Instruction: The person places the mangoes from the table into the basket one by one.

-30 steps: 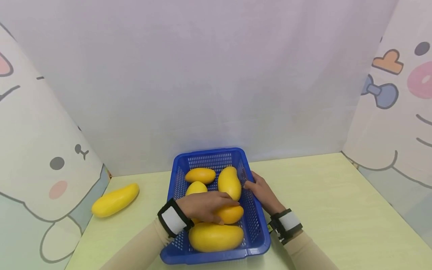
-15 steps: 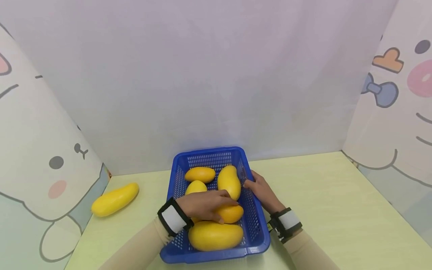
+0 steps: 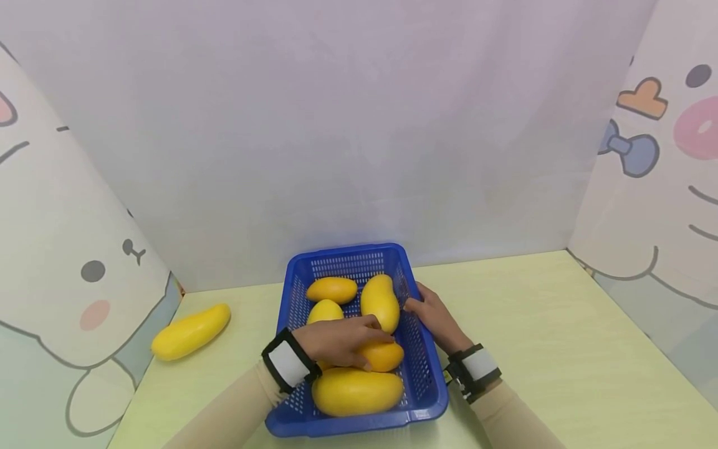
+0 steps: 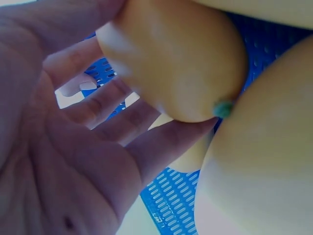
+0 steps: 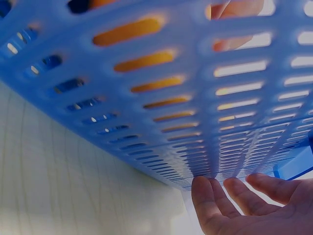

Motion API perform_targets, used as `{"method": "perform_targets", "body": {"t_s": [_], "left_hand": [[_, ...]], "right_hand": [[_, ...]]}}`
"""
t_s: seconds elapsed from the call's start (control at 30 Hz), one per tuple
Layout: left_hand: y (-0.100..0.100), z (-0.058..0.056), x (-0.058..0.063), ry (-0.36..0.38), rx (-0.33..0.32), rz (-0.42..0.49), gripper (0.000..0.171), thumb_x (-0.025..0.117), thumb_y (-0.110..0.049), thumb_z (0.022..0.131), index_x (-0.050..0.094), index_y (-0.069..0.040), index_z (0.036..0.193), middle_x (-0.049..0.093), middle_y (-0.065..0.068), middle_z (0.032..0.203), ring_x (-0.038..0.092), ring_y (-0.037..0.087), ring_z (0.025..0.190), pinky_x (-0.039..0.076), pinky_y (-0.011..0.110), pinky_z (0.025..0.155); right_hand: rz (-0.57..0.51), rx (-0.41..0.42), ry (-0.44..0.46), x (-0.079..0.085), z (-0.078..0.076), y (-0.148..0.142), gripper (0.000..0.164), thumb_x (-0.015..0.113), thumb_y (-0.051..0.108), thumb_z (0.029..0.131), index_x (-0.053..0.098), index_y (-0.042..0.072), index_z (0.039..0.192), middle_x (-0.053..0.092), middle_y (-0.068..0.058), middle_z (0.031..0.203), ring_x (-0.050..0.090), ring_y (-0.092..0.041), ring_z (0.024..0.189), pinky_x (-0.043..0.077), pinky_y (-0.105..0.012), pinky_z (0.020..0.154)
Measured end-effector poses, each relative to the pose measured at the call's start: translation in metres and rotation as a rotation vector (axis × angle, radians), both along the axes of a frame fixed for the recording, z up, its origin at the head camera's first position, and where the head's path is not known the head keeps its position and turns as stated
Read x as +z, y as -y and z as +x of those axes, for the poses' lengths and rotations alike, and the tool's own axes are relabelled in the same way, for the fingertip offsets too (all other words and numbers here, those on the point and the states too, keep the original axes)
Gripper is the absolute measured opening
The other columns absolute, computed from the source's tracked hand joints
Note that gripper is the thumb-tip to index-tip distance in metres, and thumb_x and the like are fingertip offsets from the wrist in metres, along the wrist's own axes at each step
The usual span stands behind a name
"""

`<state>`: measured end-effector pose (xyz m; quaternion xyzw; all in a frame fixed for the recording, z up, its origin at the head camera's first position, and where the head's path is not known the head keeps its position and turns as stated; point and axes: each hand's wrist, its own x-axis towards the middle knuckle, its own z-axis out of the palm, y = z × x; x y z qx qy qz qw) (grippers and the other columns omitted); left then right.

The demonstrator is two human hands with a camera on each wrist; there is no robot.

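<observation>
My left hand (image 3: 339, 341) reaches into a blue plastic basket (image 3: 353, 427) and holds an orange-yellow mango (image 3: 387, 357), with the thumb on its near side and the fingers over its far side. Up close in the left wrist view, that mango (image 4: 181, 58) has a small green stem end. A larger yellow mango (image 3: 358, 391) lies just in front of it. On the basket's right side, my right hand (image 3: 440, 321) grips the rim, thumb inside and fingers outside. Fingertips of the right hand (image 5: 254, 205) touch the slotted wall in the right wrist view.
Farther back in the basket lie a small orange mango (image 3: 332, 290), a curved yellow mango (image 3: 380, 304) and a yellow mango (image 3: 325, 310) partly under my left hand. A long yellow mango (image 3: 191, 332) lies left on the pale table (image 3: 533, 337). A light curtain (image 3: 359, 125) hangs behind.
</observation>
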<state>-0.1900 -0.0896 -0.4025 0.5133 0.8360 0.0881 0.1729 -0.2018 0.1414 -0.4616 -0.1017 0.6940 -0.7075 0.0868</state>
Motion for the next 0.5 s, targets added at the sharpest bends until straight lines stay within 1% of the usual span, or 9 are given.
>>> {"method": "perform_targets", "body": {"t_s": [0.13, 0.37, 0.5], "left_hand": [[0.0003, 0.0003, 0.0007, 0.008, -0.003, -0.004, 0.049, 0.061, -0.031, 0.087, 0.047, -0.027, 0.135, 0.047, -0.004, 0.124, 0.045, 0.004, 0.096, 0.041, 0.015, 0.078], [-0.0012, -0.0014, -0.0014, 0.002, 0.001, -0.005, 0.048, 0.062, -0.033, 0.087, 0.049, -0.026, 0.133, 0.047, -0.005, 0.123, 0.046, 0.003, 0.095, 0.041, 0.016, 0.080], [-0.0017, -0.0019, -0.0020, 0.003, 0.015, -0.009, 0.047, 0.063, -0.034, 0.085, 0.051, -0.025, 0.131, 0.047, -0.005, 0.120, 0.046, 0.003, 0.093, 0.041, 0.015, 0.078]], "right_hand": [[0.012, 0.003, 0.003, 0.0009, 0.0001, 0.0001, 0.053, 0.045, 0.006, 0.087, 0.033, 0.008, 0.140, 0.048, -0.026, 0.118, 0.059, -0.038, 0.087, 0.050, -0.052, 0.071], [0.000, 0.009, 0.015, 0.0015, 0.0004, -0.0005, 0.054, 0.044, 0.006, 0.088, 0.031, 0.009, 0.141, 0.047, -0.027, 0.120, 0.058, -0.040, 0.089, 0.049, -0.053, 0.072], [0.000, 0.014, 0.015, 0.0010, 0.0002, -0.0004, 0.055, 0.043, 0.006, 0.089, 0.030, 0.009, 0.142, 0.046, -0.027, 0.121, 0.058, -0.040, 0.090, 0.049, -0.053, 0.073]]}}
